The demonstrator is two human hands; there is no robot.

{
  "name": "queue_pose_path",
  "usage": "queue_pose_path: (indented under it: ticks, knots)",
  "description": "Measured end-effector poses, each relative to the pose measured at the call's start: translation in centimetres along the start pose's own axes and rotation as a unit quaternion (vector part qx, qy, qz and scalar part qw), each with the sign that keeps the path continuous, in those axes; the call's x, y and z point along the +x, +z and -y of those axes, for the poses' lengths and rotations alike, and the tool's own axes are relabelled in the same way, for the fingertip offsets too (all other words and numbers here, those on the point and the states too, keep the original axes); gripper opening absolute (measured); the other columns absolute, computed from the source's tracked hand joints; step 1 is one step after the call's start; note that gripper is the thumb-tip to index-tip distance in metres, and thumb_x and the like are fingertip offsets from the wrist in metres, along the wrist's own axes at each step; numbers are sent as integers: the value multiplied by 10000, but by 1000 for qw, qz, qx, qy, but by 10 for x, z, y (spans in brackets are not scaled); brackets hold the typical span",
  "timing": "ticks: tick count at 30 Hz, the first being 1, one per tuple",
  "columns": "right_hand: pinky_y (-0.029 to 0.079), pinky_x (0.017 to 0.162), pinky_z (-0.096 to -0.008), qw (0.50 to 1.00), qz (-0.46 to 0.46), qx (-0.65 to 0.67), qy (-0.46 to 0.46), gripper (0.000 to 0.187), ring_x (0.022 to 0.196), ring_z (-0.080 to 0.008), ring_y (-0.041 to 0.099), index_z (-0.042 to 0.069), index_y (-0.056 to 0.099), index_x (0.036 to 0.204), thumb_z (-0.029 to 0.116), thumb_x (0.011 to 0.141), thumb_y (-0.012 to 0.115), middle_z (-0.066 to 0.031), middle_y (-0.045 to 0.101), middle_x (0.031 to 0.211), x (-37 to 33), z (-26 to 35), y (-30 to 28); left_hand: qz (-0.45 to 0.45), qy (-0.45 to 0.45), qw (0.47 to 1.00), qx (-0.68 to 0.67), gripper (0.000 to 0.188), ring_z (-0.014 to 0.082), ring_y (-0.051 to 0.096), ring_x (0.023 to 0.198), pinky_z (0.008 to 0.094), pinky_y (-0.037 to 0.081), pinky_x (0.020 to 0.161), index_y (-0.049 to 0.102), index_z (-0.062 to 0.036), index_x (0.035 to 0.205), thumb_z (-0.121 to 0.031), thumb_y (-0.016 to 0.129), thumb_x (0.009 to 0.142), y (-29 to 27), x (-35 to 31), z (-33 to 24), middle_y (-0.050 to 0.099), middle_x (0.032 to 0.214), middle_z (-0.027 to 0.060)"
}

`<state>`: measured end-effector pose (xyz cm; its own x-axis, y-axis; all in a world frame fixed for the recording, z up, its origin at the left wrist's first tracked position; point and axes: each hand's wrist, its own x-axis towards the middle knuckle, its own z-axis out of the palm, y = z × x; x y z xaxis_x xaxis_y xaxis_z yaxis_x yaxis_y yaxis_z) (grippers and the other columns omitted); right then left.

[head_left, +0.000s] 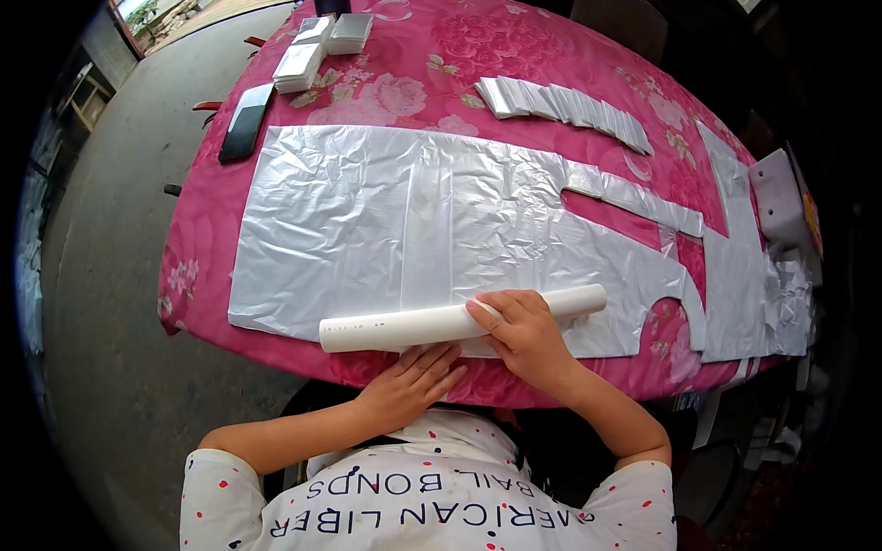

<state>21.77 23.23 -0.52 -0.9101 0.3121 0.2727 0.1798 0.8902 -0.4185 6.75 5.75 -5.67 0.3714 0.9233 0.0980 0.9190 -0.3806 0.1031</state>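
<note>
Spread over the table is a thin, shiny white plastic apron (340, 220), with curved cut-outs and strap-like strips at its right end. A long white plastic pipe (395, 329) lies across the near part of it, tilted up slightly toward the right. My right hand (528, 335) is closed over the pipe, right of its middle, thumb and fingers on top. Just below the pipe, my left hand (413, 384) lies with fingers stretched out over the apron's near edge, fingertips close to the pipe. Whether those fingertips touch the pipe I cannot tell.
A pink flowered tablecloth (386, 96) covers the table. Toward the back are stacks of folded plastic packets (299, 66), a fanned row of packets (565, 110) and a dark phone (245, 124). More plastic sheeting (740, 285) and a white container (779, 197) sit at the right.
</note>
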Motion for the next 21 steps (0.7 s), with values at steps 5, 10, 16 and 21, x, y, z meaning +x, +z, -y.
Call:
queue_pose_path:
  ticks: [5, 10, 16, 21]
  knots:
    - [386, 876, -387, 997, -63, -37, 14, 464, 1002, -257, 519, 109, 576, 1157, 33, 703, 632, -71, 575, 1077, 61, -42, 9, -5, 3, 999, 32, 479, 266, 332, 1297, 415, 247, 1061, 400, -99, 1322, -215, 428, 857, -3, -2, -1, 358, 1390, 136]
    - [350, 933, -388, 995, -92, -32, 15, 446, 1053, -262, 502, 92, 568, 1165, 3, 729, 604, -88, 570, 1111, 119, -87, 12, -9, 67, 997, -43, 463, 245, 328, 1301, 389, 278, 1056, 425, -74, 1298, -195, 453, 852, -7, -12, 13, 337, 1404, 132]
    - [375, 970, -387, 998, 14, 27, -59, 494, 1135, -323, 451, 39, 556, 1139, -88, 662, 549, -133, 524, 1163, 87, -43, 14, -17, 59, 987, -150, 395, 246, 371, 1269, 394, 321, 1045, 510, -45, 1192, -141, 548, 811, -16, -26, 37, 413, 1345, 123]
    - [392, 959, -389, 980, 118, 116, -109, 472, 1125, -320, 466, 1, 553, 1106, -40, 636, 581, -138, 505, 1184, 33, 10, 28, -73, 104, 964, -232, 392, 258, 396, 1245, 395, 330, 1039, 507, -23, 1187, -145, 524, 815, -17, -29, 50, 424, 1327, 144]
